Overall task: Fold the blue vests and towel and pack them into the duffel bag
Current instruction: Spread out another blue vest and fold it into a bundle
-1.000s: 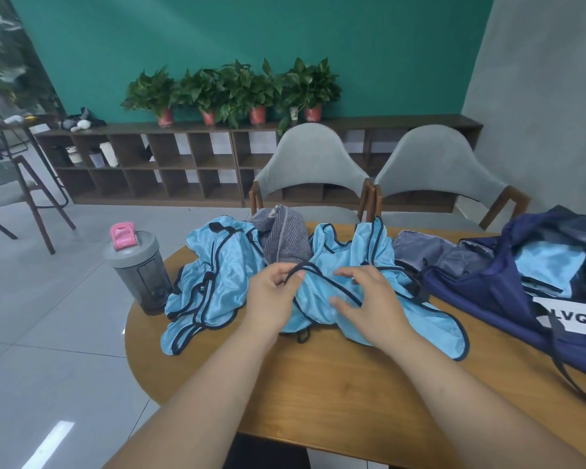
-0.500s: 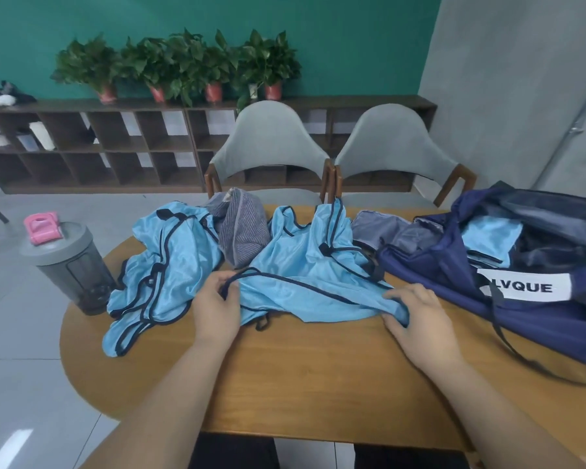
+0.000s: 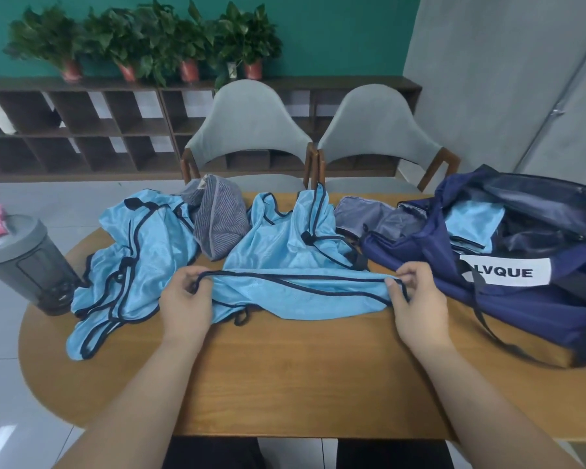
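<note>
A light blue vest (image 3: 285,252) with dark trim lies spread in the middle of the wooden table (image 3: 301,377). My left hand (image 3: 185,299) pinches its near left edge and my right hand (image 3: 416,299) pinches its near right edge, so the hem is stretched taut between them. A second blue vest (image 3: 132,262) lies crumpled to the left. A grey striped towel (image 3: 217,221) is bunched between the two vests. The navy duffel bag (image 3: 508,265) stands unzipped at the right, with a folded blue vest (image 3: 471,221) inside.
A grey shaker bottle (image 3: 24,262) with a pink lid stands at the table's left edge. Two grey chairs (image 3: 251,130) are pushed in at the far side. A low shelf (image 3: 82,126) with potted plants lines the green wall.
My hands have moved apart along the vest's near edge, pulling the hem out straight. The view has shifted right and down, bringing more of the bag into sight.
</note>
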The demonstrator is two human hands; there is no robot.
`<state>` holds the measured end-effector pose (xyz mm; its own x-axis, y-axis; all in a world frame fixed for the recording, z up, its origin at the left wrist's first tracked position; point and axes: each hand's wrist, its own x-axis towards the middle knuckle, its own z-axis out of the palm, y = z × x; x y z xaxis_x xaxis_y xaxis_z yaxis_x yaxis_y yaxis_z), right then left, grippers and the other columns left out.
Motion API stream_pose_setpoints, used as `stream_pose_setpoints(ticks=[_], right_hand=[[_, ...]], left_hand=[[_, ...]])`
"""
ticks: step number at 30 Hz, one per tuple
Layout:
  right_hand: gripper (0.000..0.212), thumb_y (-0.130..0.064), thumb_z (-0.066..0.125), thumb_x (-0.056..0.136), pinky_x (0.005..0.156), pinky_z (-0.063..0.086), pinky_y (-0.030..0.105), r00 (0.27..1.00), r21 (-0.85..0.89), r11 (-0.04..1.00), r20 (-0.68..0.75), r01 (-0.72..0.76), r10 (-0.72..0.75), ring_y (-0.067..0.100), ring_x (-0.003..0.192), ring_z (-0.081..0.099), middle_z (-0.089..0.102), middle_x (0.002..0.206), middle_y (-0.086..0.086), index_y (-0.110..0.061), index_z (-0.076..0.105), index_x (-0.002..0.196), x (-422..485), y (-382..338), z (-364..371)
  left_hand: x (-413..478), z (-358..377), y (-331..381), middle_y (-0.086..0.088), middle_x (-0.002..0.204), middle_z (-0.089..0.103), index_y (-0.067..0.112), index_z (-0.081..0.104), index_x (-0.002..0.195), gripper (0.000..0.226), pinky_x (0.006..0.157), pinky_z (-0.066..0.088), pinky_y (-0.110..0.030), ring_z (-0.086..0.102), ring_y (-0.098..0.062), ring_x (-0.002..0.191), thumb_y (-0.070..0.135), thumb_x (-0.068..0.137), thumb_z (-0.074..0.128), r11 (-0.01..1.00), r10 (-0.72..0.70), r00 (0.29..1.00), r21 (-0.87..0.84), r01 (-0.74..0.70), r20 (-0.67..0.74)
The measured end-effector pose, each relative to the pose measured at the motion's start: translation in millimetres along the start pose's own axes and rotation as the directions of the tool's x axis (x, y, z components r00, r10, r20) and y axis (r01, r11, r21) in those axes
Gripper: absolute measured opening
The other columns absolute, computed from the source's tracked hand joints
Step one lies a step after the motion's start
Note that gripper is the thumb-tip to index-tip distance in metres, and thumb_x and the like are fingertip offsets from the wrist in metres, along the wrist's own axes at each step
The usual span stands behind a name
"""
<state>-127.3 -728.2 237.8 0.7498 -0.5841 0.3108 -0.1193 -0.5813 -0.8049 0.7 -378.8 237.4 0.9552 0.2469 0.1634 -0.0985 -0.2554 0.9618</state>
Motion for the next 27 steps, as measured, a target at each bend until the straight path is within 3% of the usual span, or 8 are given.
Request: stream_pose_setpoints(ticks=[5,8,12,14,19,21,25,27], right_hand=[[0.022,-0.014,0.063,0.1,0.076,0.051,0.033,0.988,-0.133,0.981,0.071,0.143,-0.134,0.005,0.081,0.063,0.069,0.099,-0.017,-0.036,0.062,0.097,-3,4,0],[0.036,0.0,0.059,0.096,0.087,0.055,0.037,0.973,-0.18,0.961,0.138,0.208,-0.185,0.009,0.093,0.065,0.067,0.11,-0.017,-0.033,0.074,0.098,-2,11,4],[0.018,-0.022,0.073,0.088,0.096,0.049,0.033,0.972,-0.224,0.954,0.164,0.201,-0.167,0.007,0.107,0.054,0.066,0.109,-0.017,-0.033,0.078,0.101,-3,7,5],[0.02,-0.033,0.078,0.084,0.095,0.049,0.033,0.966,-0.296,0.928,0.196,0.225,-0.171,0.008,0.108,0.054,0.065,0.11,-0.018,-0.034,0.077,0.104,-3,7,7],[0.014,-0.018,0.074,0.092,0.077,0.053,0.032,0.975,-0.332,0.917,0.107,0.219,-0.194,0.014,0.094,0.064,0.065,0.105,-0.011,-0.027,0.077,0.102,-3,11,7],[0.011,-0.02,0.073,0.094,0.073,0.053,0.032,0.972,-0.323,0.917,0.086,0.233,-0.217,0.016,0.089,0.066,0.065,0.104,-0.01,-0.026,0.076,0.103,-3,11,5],[0.02,-0.04,0.077,0.091,0.081,0.051,0.033,0.961,-0.429,0.862,0.177,0.271,-0.214,0.019,0.103,0.059,0.064,0.105,-0.006,-0.025,0.075,0.105,-8,11,11],[0.017,-0.035,0.078,0.091,0.076,0.048,0.032,0.965,-0.424,0.869,0.153,0.257,-0.211,0.022,0.099,0.061,0.064,0.102,-0.005,-0.022,0.074,0.1,-8,8,11]], left_hand=[[1,1,-2,0.009,0.101,0.072,0.026,0.071,0.106,0.017,0.087,0.051,-0.025,0.067,-0.002,0.093,0.011,0.098,0.067,1.0,-0.013,1.0,-0.018,0.013,0.004],[0,1,-2,0.008,0.102,0.073,0.027,0.071,0.107,0.017,0.089,0.052,-0.028,0.068,-0.007,0.096,0.012,0.098,0.067,1.0,-0.02,1.0,-0.015,0.02,0.014],[0,1,0,0.009,0.102,0.073,0.027,0.071,0.106,0.017,0.088,0.052,-0.029,0.068,-0.008,0.096,0.013,0.098,0.066,0.999,-0.032,0.999,-0.021,0.033,0.024],[-1,1,1,0.009,0.102,0.073,0.025,0.071,0.106,0.016,0.088,0.052,-0.027,0.067,-0.004,0.094,0.013,0.098,0.067,0.999,-0.033,0.999,-0.027,0.033,0.022],[-1,1,3,0.011,0.1,0.072,0.026,0.072,0.105,0.013,0.089,0.052,-0.028,0.067,-0.002,0.092,0.016,0.099,0.068,0.998,-0.038,0.999,-0.047,0.039,0.017],[-1,0,3,0.008,0.1,0.074,0.027,0.072,0.105,0.011,0.093,0.054,-0.034,0.069,-0.009,0.096,0.018,0.1,0.068,0.997,-0.045,0.999,-0.067,0.046,0.027],[0,-8,7,0.003,0.102,0.076,0.026,0.073,0.107,0.01,0.098,0.058,-0.045,0.072,-0.017,0.098,0.021,0.101,0.067,0.987,-0.112,0.993,-0.115,0.115,0.033],[-1,-11,11,0.002,0.101,0.077,0.026,0.074,0.106,0.01,0.098,0.058,-0.048,0.073,-0.019,0.097,0.021,0.1,0.068,0.984,-0.124,0.992,-0.122,0.127,0.032]])
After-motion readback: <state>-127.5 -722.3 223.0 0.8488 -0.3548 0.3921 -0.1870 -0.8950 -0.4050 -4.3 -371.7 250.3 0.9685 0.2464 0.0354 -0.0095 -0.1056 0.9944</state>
